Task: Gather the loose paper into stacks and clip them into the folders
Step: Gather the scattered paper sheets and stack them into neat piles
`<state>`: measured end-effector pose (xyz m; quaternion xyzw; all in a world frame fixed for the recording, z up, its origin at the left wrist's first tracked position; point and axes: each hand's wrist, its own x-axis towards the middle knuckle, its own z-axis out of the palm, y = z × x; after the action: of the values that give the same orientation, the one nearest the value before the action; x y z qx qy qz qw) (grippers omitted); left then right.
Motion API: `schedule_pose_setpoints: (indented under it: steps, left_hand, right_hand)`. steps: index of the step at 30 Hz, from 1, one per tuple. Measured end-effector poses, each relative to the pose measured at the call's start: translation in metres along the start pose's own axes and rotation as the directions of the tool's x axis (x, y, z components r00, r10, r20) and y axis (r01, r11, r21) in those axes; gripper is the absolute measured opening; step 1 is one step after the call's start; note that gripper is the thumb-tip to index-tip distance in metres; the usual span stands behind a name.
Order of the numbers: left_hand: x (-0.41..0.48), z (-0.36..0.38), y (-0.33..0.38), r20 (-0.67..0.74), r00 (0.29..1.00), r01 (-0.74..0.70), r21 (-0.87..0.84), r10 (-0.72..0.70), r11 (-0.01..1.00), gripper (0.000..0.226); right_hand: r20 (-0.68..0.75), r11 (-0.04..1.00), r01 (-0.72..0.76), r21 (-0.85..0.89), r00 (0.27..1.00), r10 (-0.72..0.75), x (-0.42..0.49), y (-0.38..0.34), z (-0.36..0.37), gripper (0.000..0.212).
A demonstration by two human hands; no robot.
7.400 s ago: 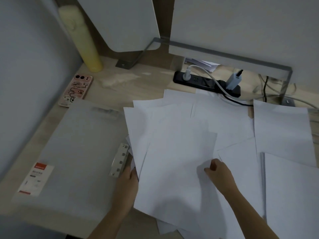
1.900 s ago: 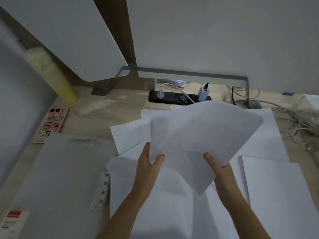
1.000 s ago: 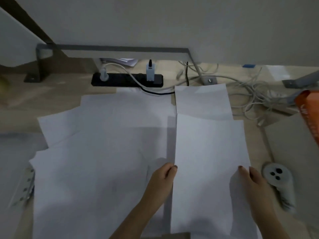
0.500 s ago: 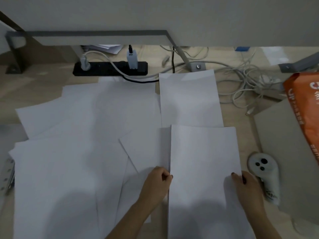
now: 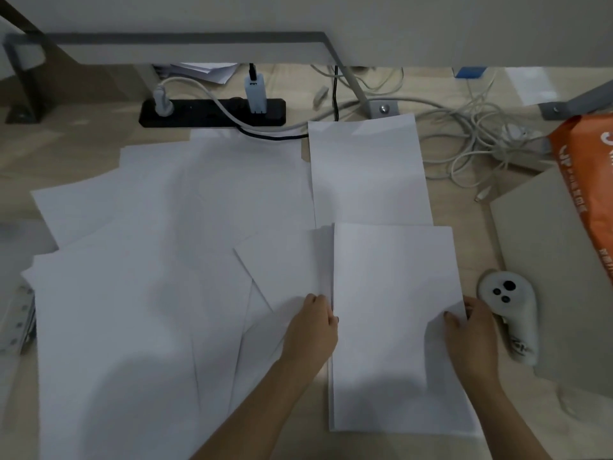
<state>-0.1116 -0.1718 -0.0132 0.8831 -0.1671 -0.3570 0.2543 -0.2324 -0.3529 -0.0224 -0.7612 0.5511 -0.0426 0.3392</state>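
A neat stack of white paper [image 5: 394,293] lies on the desk in front of me, right of centre. My left hand [image 5: 313,330] grips its left edge and my right hand [image 5: 471,340] grips its right edge, thumbs on top. Several loose white sheets [image 5: 159,260] lie overlapping across the left and middle of the desk. One more single sheet [image 5: 365,171] lies just beyond the stack. At the far left edge only the metal clip strip of a folder [image 5: 16,323] shows beside the sheets.
A black power strip [image 5: 212,111] with plugs sits at the back, with tangled white cables [image 5: 471,141] to its right. A white controller [image 5: 509,313] lies right beside my right hand. A grey board [image 5: 564,277] and an orange bag [image 5: 590,180] fill the right edge.
Earlier I lifted sheets from the left pile and laid them on the right stack. Over the last second both hands stay at the stack's edges and my view has shifted slightly right.
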Motion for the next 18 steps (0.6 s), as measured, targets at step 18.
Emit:
schedule_pose_setpoints:
  steps: [18]
  left_hand:
    - [-0.005, 0.003, -0.004, -0.015, 0.999, -0.030, 0.048, 0.031, 0.998, 0.010]
  right_hand:
    - [0.021, 0.999, -0.014, 0.029, 1.000, 0.014, -0.008, 0.004, -0.001, 0.025]
